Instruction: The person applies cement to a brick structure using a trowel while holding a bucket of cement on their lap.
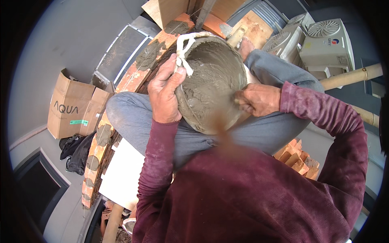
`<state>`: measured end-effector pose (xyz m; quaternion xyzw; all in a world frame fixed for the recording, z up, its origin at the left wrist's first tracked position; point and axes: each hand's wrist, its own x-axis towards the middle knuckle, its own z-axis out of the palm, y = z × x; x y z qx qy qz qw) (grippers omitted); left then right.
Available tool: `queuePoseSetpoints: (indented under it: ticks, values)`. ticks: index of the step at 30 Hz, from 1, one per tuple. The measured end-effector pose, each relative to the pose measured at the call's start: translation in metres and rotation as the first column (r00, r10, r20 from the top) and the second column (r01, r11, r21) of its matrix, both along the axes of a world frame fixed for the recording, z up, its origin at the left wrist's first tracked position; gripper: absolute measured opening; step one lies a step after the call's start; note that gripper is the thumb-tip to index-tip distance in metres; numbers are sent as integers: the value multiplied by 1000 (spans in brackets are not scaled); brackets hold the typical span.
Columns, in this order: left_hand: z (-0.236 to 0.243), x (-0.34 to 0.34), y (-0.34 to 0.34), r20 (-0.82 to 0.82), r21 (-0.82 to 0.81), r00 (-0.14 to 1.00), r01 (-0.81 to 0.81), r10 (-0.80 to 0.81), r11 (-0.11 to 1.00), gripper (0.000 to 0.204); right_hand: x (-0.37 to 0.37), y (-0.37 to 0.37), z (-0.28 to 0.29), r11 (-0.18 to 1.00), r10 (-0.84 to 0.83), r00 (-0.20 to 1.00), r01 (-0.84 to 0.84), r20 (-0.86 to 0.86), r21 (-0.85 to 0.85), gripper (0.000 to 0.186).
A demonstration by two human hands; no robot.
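A round bucket (190,115) of wet grey mortar (202,77) rests tilted in my lap, between my bent legs. My left hand (166,91) grips its left rim beside a knotted white rope (184,46) at the handle. My right hand (259,99) is closed on a trowel (223,125) at the bucket's right side; the tool is smeared by motion, its blade over or in the mortar.
A brick wall (131,77) topped with mortar dabs runs along my left. Beyond lie a cardboard box (65,109), dark cloth and a white board (117,174). Air-conditioner units (324,48) and bamboo poles (348,77) are at right, stacked bricks (296,162) below.
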<state>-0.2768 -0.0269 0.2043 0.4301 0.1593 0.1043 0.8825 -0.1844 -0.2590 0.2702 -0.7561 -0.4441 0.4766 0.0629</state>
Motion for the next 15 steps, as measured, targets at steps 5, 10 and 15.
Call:
queuePoseSetpoints:
  ticks: [5,10,15]
  values:
    - [-1,-1,-4,29,-52,1000,-5,7,999,38,6,-7,-4,987,-156,967,160,-200,2,21]
    - [-4,0,16,-35,-20,999,6,-7,1000,45,36,-19,-4,982,-189,935,175,-298,-73,21]
    - [-17,9,67,-126,62,975,191,-182,980,44,69,-26,8,965,-172,905,235,-389,120,22]
